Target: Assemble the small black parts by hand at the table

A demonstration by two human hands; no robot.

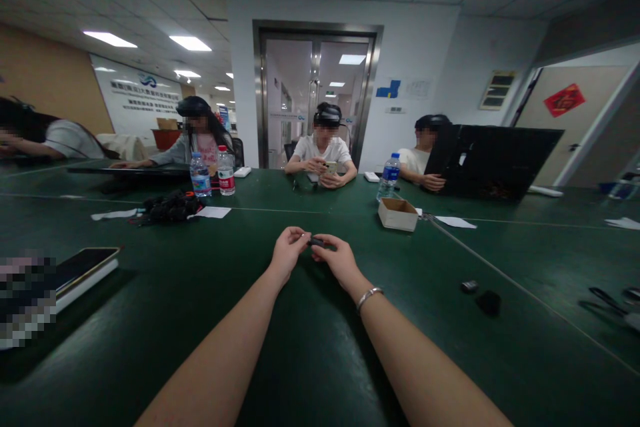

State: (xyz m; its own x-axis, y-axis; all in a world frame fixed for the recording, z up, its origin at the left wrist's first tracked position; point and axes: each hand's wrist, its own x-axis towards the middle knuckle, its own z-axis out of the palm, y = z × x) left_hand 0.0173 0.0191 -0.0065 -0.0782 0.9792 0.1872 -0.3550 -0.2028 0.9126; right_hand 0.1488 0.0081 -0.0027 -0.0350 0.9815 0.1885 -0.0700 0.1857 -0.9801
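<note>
Nearest to us, on the green table [310, 373], we note a metal bracelet [369, 299] at the right wrist and, well out to the right, a short dark cylinder [469, 287] near a flat dark piece [489, 303]. A little farther off, we find the small dark part [317, 241] held just above the tabletop, between the two hands and in front of the body. The right hand [340, 260] has thumb and forefinger closed on it, thumb below and finger above; the left hand [287, 253] has its fingertips drawn together at the left end and appears to grip it there. Surface detail is too small to read, and the material cannot be confirmed. From its size and the light pinch, we judge it light and stiff, possibly smooth enough to slip, with no evident fragility. We would take it by the two ends between thumb and fingertips, keeping pressure moderate, since so slight a thing leaves little room for more fingers. Beyond, we record an open box [397, 220], a water bottle [389, 177] behind it, and, across the table, a seated person [327, 150] holding a phone [331, 167].
</note>
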